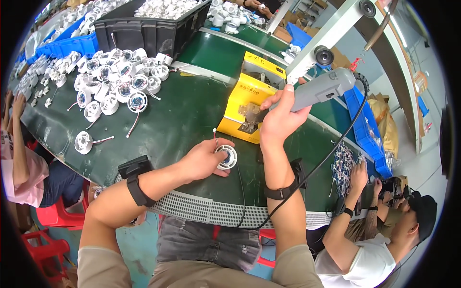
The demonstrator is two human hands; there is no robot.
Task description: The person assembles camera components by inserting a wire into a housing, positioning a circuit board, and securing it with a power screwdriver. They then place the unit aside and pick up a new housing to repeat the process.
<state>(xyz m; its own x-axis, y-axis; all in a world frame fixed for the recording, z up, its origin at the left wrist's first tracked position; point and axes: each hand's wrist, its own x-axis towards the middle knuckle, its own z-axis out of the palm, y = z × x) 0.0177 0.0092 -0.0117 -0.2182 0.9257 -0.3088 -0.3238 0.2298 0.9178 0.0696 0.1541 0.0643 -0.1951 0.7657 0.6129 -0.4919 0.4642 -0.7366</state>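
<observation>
My left hand [200,158] is closed around a round white plastic housing [232,160] with a small circuit board inside and a thin wire sticking up. It rests low over the green work surface in front of me. In my right hand [281,117] is a grey electric screwdriver [317,91], tilted down to the left. Its lower end points at the front of a yellow screw feeder box [229,111], by a metal mechanism; the tip itself is hard to make out. A black cord runs from the screwdriver's top end down across my right forearm.
Many similar white housings [109,103] lie heaped at left, one [83,142] apart. Behind them stands a black crate [139,36] of white parts and a blue bin [72,46]. A white frame post [331,36] rises right. Co-workers sit on both sides; bundled wires [342,168] lie right.
</observation>
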